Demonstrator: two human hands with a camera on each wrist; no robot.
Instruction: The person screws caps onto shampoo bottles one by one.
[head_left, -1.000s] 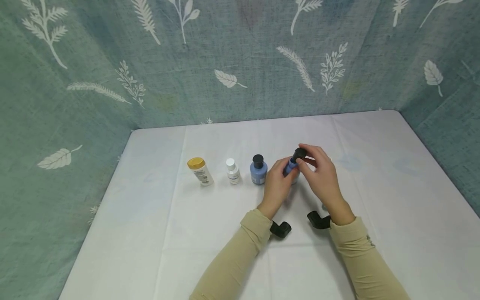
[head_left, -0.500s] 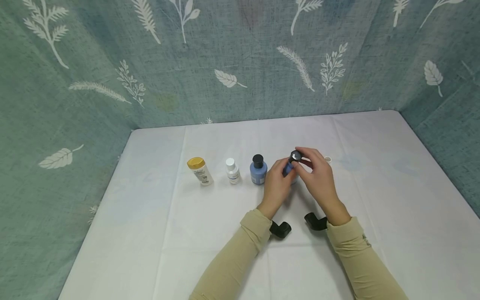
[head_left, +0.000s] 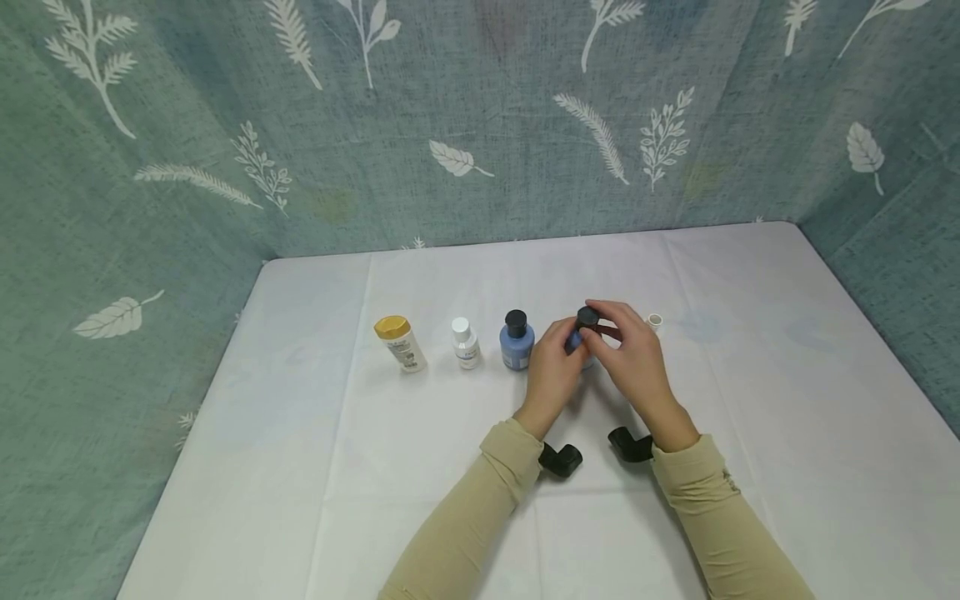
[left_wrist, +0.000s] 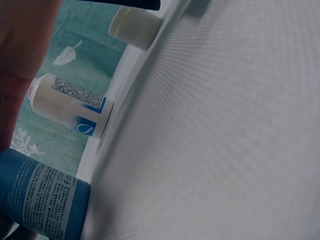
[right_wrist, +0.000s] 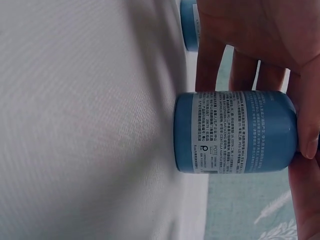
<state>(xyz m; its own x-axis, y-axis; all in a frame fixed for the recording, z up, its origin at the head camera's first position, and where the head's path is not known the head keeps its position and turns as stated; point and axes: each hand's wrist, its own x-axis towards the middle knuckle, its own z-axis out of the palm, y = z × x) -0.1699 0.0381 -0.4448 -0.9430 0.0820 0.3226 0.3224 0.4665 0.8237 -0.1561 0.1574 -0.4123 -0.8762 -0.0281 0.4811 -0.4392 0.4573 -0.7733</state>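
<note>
My left hand (head_left: 553,358) grips a blue bottle (right_wrist: 232,134) that stands upright near the middle of the white table. In the right wrist view the small print on its label faces the camera. My right hand (head_left: 633,354) pinches the black cap (head_left: 587,317) between thumb and fingers, right at the bottle's neck. Most of the bottle is hidden behind both hands in the head view. A second blue bottle (head_left: 517,346), also black-capped, stands just left of my left hand.
Further left stand a small white bottle (head_left: 467,346) and a white bottle with a yellow cap (head_left: 401,343). A small white ring (head_left: 655,320) shows behind my right hand. A green leaf-patterned curtain (head_left: 465,125) hangs along the table's far edge.
My right hand has brought the cap down and a little left, to the bottle's neck. The white ring has come into view beside that hand. My left hand has hardly moved.
</note>
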